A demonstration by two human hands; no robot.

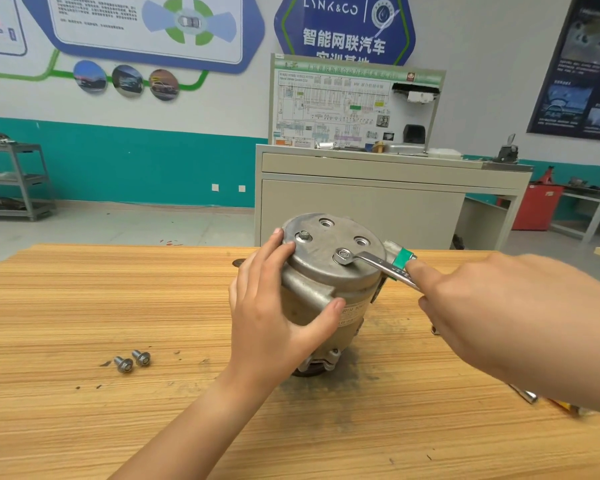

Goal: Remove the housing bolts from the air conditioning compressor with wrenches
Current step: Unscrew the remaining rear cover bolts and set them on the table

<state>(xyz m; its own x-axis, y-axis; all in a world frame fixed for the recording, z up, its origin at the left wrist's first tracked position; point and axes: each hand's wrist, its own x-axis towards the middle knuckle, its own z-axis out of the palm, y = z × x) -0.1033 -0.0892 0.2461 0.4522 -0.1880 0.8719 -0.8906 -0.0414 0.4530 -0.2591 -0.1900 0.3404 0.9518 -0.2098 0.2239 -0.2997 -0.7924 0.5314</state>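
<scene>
Fingers of the left hand spread over the near side and top rim of the compressor, thumb pressed low on the body by its label, bracing it rather than lifting it. The right hand is closed around the shaft of a wrench, forefinger laid along the steel just behind a green band, and the ring end sits over a bolt on the flat top plate.

That compressor stands upright on its pulley end near the middle of the wooden worktop. It looks like cast metal, so I judge it heavy and rigid, with nothing on it that would give under a firm grip. Standing on a narrow base, though, it would likely twist or tip under wrench torque, which is why the bracing palm matters. Its rounded, dull body offers poor purchase; the raised rib and rim under the fingers seem the better holds.

A second bolt remains in the plate beside the left fingertips, while two holes farther back appear empty. Two loose bolts lie together on the worktop, well to the left. They are small and would roll easily.
</scene>
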